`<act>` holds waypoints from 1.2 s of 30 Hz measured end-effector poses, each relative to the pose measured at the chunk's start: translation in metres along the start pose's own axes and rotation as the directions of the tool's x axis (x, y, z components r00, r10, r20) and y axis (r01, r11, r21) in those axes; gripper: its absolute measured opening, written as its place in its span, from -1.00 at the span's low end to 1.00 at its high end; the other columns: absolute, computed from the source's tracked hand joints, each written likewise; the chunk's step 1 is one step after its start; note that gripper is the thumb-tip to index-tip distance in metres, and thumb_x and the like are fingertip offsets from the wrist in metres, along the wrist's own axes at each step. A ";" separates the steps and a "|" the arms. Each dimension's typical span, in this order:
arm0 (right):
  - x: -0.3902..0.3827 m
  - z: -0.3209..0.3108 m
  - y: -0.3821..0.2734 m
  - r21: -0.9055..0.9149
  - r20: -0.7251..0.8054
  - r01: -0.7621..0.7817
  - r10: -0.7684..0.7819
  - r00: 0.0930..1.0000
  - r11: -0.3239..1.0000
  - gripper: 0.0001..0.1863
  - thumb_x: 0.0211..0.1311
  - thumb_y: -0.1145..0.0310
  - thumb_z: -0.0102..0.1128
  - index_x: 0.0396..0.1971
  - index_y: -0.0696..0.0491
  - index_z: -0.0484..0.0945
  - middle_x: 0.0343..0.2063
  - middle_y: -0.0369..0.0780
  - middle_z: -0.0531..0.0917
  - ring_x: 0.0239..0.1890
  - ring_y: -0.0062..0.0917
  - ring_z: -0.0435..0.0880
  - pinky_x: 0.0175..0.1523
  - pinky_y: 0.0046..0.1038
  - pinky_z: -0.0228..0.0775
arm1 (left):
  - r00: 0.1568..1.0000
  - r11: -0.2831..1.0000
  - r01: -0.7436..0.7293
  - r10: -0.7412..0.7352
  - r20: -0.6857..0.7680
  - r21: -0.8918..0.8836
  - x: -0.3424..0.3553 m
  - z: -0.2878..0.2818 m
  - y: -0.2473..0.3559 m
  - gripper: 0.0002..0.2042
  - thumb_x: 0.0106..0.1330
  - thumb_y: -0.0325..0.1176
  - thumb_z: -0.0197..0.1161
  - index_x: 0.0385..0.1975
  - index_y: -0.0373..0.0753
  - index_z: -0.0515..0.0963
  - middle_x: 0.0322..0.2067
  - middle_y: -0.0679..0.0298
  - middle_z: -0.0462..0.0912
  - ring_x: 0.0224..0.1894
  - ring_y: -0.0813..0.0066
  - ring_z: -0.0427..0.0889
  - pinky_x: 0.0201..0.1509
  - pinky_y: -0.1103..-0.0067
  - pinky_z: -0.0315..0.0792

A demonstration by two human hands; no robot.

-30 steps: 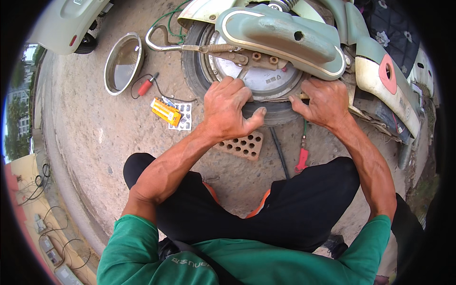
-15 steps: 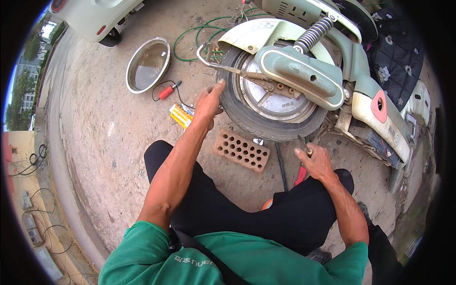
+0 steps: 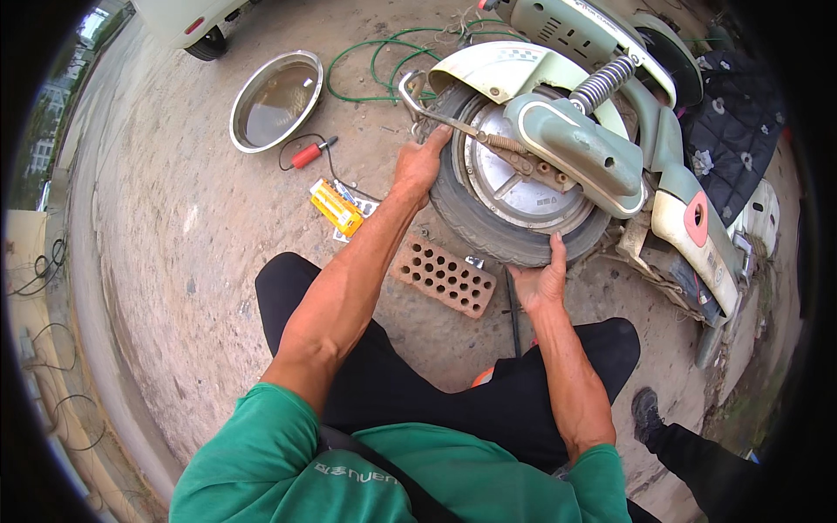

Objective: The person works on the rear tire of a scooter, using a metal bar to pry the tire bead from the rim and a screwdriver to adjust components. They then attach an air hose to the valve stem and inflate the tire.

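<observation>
My left hand (image 3: 420, 167) is closed round the left side of the rear tire (image 3: 478, 228) of the tipped-over scooter (image 3: 571, 157), with the thumb up by the bent metal rod. My right hand (image 3: 542, 275) grips the lower edge of the same tire, thumb on the sidewall and other fingers mostly hidden beneath. A perforated brick (image 3: 441, 277) lies just below the wheel, and a black bar (image 3: 513, 318) extends down beside my right hand. A yellow packet (image 3: 336, 209) lies near my left forearm.
A steel basin of murky water (image 3: 275, 103), a red-handled tool (image 3: 307, 155) and a green hose (image 3: 377, 70) are on the ground. A white vehicle (image 3: 185, 19) stands at top left, a dark padded cover (image 3: 734, 131) at right. Another person's shoe (image 3: 648, 412) shows at lower right.
My left hand has moved onto the tire's left side, my right hand down to its lower edge. The tool seen in my right hand earlier is no longer visible there.
</observation>
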State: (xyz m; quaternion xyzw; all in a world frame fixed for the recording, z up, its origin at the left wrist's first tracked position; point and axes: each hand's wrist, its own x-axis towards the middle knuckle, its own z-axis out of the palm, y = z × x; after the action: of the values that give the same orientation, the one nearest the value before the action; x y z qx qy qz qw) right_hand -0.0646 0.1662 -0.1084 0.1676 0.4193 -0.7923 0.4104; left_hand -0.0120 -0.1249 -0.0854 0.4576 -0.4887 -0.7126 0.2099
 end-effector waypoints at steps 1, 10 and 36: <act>0.004 0.001 0.002 0.027 -0.016 0.031 -0.030 0.999 0.999 -0.02 0.33 -0.20 0.41 0.62 -0.08 0.22 0.57 -0.17 0.34 0.60 -0.16 0.28 0.64 0.20 0.10 | 1.000 1.000 -0.018 0.019 0.006 -0.019 -0.004 0.000 0.000 -0.36 0.50 -0.04 0.39 0.14 -0.68 0.58 -0.04 0.00 0.80 -0.15 0.27 0.80 -0.04 0.36 0.69; 0.021 0.014 0.015 0.173 -0.107 0.215 -0.199 0.974 0.961 -0.17 0.33 -0.08 0.43 0.52 -0.06 0.41 0.48 -0.24 0.49 0.50 -0.25 0.43 0.58 0.06 0.24 | 0.994 1.000 0.016 -0.015 0.108 -0.007 0.008 -0.008 0.001 -0.28 0.44 0.01 0.44 0.19 -0.70 0.54 -0.01 -0.11 0.78 -0.09 0.25 0.81 -0.02 0.34 0.70; 0.062 -0.013 -0.082 -0.064 -0.161 0.125 -0.134 0.978 0.990 -0.25 0.62 -0.09 0.21 0.56 0.10 0.36 0.49 -0.19 0.53 0.48 -0.29 0.52 0.54 -0.17 0.35 | 0.991 0.968 0.100 -0.116 0.061 0.231 0.027 0.010 0.033 -0.26 0.53 0.10 0.33 0.40 -0.47 0.45 0.21 -0.11 0.70 0.10 0.18 0.78 0.18 0.32 0.70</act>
State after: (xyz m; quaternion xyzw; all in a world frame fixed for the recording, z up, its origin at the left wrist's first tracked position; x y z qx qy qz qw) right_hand -0.1681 0.1707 -0.1105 0.1940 0.4828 -0.7893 0.3259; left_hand -0.0386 -0.1541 -0.0670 0.4780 -0.5489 -0.6786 0.0988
